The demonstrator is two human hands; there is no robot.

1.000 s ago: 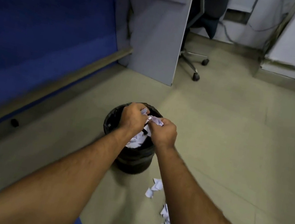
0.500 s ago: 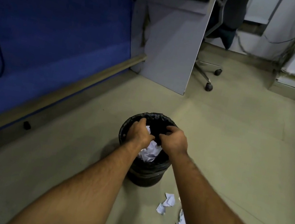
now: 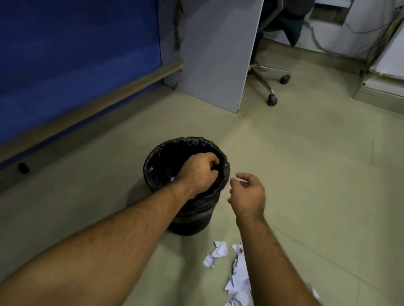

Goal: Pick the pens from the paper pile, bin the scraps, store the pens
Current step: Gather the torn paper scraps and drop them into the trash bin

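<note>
A black bin with a black liner stands on the floor in the middle of the head view. My left hand is down inside its mouth with the fingers curled, and no paper shows in them. Just right of the bin, level with its rim, my right hand hangs apart from it, fingers loosely bent and empty. White paper scraps lie strewn on the floor below the bin, partly under my right forearm, with one separate scrap closer to the bin. No pen is visible.
A blue partition with a wooden skirting runs along the left. Beyond the bin stand a grey desk panel and an office chair on castors. Cables hang by the far wall. A small black object lies by the skirting.
My right hand has come out of the bin and moved to its right. The white paper that showed between my hands is out of sight. My left hand stays in the bin.
</note>
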